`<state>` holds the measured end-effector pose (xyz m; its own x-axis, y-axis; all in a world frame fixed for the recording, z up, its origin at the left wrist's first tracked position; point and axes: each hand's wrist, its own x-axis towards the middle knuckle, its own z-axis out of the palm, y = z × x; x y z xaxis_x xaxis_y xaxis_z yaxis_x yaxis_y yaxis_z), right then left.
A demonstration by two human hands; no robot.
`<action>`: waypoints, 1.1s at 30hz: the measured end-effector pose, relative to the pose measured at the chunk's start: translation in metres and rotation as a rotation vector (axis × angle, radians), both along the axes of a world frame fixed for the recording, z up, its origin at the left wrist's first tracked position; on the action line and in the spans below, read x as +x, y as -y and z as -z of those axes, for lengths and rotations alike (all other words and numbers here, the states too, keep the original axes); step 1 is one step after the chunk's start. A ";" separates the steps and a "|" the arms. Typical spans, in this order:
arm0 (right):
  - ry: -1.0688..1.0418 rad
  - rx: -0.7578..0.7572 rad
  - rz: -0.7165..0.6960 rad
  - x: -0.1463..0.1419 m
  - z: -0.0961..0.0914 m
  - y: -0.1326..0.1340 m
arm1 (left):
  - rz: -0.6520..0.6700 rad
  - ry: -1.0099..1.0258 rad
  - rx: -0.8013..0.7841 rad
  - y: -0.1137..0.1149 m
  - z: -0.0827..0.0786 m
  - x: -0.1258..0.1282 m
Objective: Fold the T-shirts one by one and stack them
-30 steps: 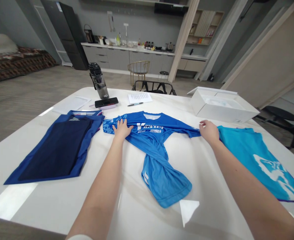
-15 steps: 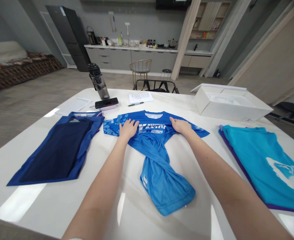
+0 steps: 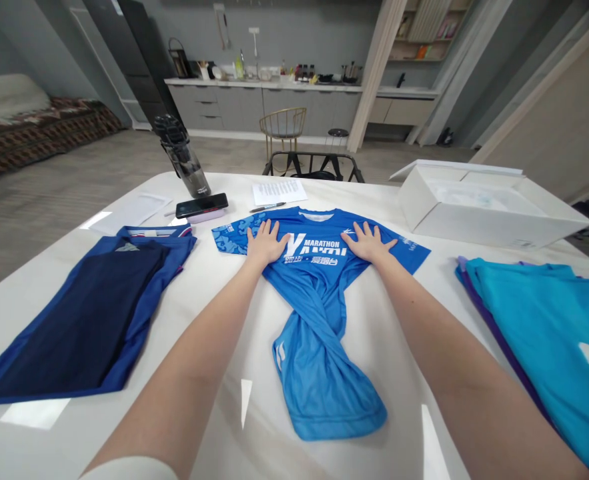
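Left hand (image 3: 267,246) and right hand (image 3: 370,245) rest on the blue shirt (image 3: 320,317) — fingers (image 3: 275,231) splayed, gripping nothing.

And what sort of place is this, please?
Probably an open kitchen and dining room: a tall dark fridge, a long counter over grey cabinets and, nearer, a white table.
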<state>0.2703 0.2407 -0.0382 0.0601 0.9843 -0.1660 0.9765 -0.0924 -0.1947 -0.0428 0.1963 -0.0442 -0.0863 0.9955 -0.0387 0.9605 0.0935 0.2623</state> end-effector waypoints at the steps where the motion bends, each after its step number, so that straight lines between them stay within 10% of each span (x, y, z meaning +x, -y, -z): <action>1: 0.010 0.017 -0.022 0.002 0.002 -0.001 | 0.015 -0.004 0.005 -0.002 0.001 -0.001; 11: -0.031 0.465 -0.169 -0.006 -0.008 0.046 | 0.299 0.012 0.292 0.022 -0.015 0.011; 15: -0.116 0.420 -0.352 -0.022 -0.006 0.099 | 0.477 0.048 0.197 0.064 -0.024 0.035; 21: -0.112 0.266 -0.399 -0.041 -0.003 0.172 | 0.372 0.009 -0.019 0.140 -0.019 0.065; 29: -0.017 0.184 -0.179 0.002 -0.005 0.193 | 0.372 -0.024 0.051 0.153 -0.016 0.036; 33: -0.057 0.319 -0.198 0.005 -0.004 0.208 | 0.626 0.062 0.198 0.177 -0.025 0.048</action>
<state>0.2750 0.0330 -0.0341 -0.1369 0.9786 0.1534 0.9561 0.1711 -0.2380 0.0050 0.0197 -0.0193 0.5082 0.8456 0.1637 0.8001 -0.5338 0.2735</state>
